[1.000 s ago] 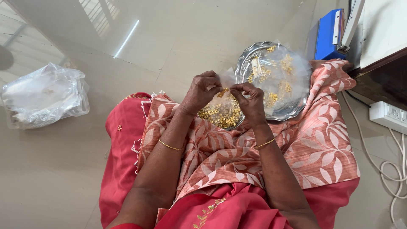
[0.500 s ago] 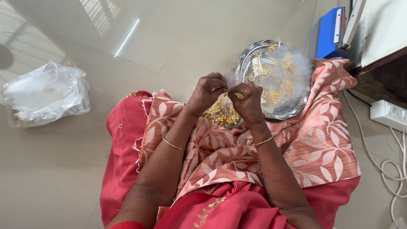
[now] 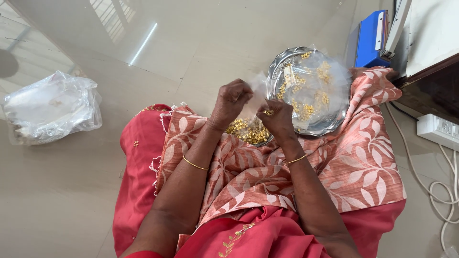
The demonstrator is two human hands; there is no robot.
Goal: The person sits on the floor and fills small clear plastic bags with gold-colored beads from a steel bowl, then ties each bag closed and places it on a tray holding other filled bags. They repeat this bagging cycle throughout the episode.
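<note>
Beside the steel plate's (image 3: 287, 62) rim, both hands' fingers pinch: left hand (image 3: 232, 98) plastic, right hand (image 3: 275, 117) gold piece (image 3: 267, 112).

Blue folder (image 3: 369, 40), white power strip (image 3: 437, 131)

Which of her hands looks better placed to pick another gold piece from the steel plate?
Probably the right hand: it sits at the steel plate's rim, pinching a small gold piece. The left hand holds a clear plastic bag, farther from the plate.

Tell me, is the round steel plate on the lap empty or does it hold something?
Not empty. The steel plate holds small gold-coloured pieces under clear plastic packets; more gold pieces are heaped at its near edge.
</note>
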